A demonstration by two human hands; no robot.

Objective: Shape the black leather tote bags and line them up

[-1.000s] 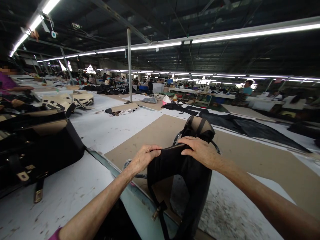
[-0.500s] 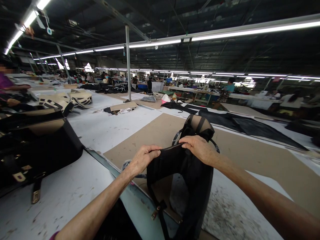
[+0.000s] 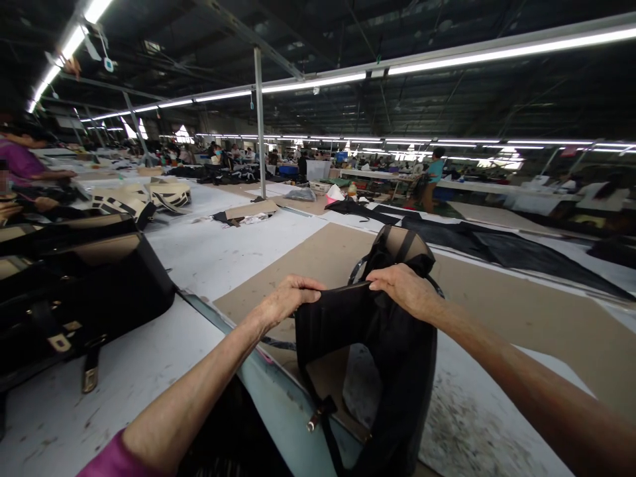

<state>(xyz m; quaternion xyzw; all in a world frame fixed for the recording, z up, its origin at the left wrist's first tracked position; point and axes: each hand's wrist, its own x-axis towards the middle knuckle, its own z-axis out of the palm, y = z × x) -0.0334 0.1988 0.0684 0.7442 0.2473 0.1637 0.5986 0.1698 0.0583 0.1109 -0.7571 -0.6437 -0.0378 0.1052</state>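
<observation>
A black handbag piece (image 3: 342, 324), with a tan inner face at its far end, stands bent into a loop at the table's near edge. My left hand (image 3: 288, 299) pinches its top edge at the left corner, thumb on the near side. Farther right along the same edge, my right hand (image 3: 403, 289) pinches it too, so the edge is stretched between both hands. A strap with a metal clasp (image 3: 318, 414) hangs from the piece's lower left. Dark cord-like handles show behind it, partly hidden by the bag and my hands.
Black handbags (image 3: 94, 298) with gold fittings stand at the left. Brown board (image 3: 278, 265) lies over the white table. Black sheets (image 3: 477, 245) are spread at the right. Cream and black pieces (image 3: 169, 194) lie farther off, near a person in purple (image 3: 24, 162). A metal post (image 3: 260, 122) rises behind.
The view has shifted slightly, so most things sit a little differently in the picture. Both hands keep their pinch on the black handbag piece, whose top edge looks slightly more levelled.
</observation>
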